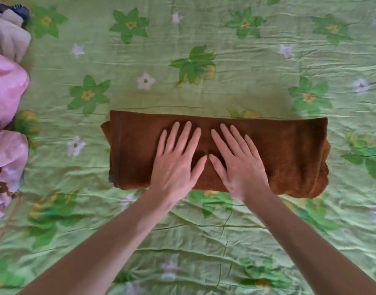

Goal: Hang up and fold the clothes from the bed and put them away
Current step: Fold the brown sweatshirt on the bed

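A brown towel (289, 154), folded into a long strip, lies across the middle of the bed. My left hand (176, 160) rests flat on its centre with the fingers spread and straight. Beside it, my right hand (236, 160) presses down the same way, thumbs nearly touching. Both palms face down on the cloth and neither grips it.
The bed is covered by a wrinkled green sheet (204, 241) with a flower print. At the left edge sit pink bedding or clothes (6, 103) and a cream and dark garment pile (10, 30) in the far left corner.
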### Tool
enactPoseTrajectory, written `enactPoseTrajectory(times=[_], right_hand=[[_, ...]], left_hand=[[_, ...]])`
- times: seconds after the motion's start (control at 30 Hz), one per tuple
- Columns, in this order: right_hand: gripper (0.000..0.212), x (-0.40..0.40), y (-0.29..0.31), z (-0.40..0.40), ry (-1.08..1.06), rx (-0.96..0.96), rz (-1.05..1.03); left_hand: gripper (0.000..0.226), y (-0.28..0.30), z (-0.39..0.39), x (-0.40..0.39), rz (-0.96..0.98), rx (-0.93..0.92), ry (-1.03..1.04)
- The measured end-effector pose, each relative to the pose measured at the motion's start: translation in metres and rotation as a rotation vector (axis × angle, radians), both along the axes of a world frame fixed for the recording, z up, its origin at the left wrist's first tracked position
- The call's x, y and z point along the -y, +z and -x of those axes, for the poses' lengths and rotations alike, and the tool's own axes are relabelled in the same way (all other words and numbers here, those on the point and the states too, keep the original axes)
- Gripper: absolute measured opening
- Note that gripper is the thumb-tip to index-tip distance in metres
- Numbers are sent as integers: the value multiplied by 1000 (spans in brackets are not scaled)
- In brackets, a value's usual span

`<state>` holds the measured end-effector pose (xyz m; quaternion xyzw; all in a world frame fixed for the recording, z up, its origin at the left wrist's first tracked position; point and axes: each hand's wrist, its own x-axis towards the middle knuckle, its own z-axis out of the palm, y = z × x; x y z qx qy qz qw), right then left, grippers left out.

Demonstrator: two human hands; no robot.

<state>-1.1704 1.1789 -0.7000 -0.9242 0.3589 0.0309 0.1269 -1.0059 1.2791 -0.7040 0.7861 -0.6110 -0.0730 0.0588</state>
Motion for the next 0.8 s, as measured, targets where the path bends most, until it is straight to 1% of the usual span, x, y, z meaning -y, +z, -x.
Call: enactPoseTrajectory(times=[0.07, 0.13, 0.2, 0.27, 0.33, 0.4, 0.47, 0.53, 0.67, 0.73, 0.8], right_hand=[[63, 11, -1, 11, 28, -44, 20], [66, 24, 2, 31, 16, -98, 90], [71, 40, 6, 62, -87, -137, 142], [74, 50, 9, 91, -219, -134, 132], [76, 49, 4, 104, -301, -96, 73], [76, 45, -6, 104, -358, -11, -24], [76, 45, -17, 103, -394, 33, -86], [76, 51, -21, 102, -392, 32, -112], [73, 56, -12, 102, -363, 43, -151], [72, 53, -7, 101, -445, 113, -97], [75, 47, -1, 99, -621, 186, -75]], left_hand=[[68, -6, -25, -7, -19, 21, 4], [70, -9, -49, -18, -11, 74, 25], [72, -12, -68, -33, 9, 124, 59], [74, -16, -81, -43, 32, 114, 70], [75, -22, -85, -45, 30, 60, 67], [76, -28, -86, -40, 21, 12, 83], [78, -30, -87, -37, -5, -14, 83], [79, -30, -89, -35, -39, -5, 72], [80, -14, -78, -28, -111, 76, 94], [74, -4, -62, -18, -45, 106, 93], [65, 5, -33, -4, 73, 47, 28]])
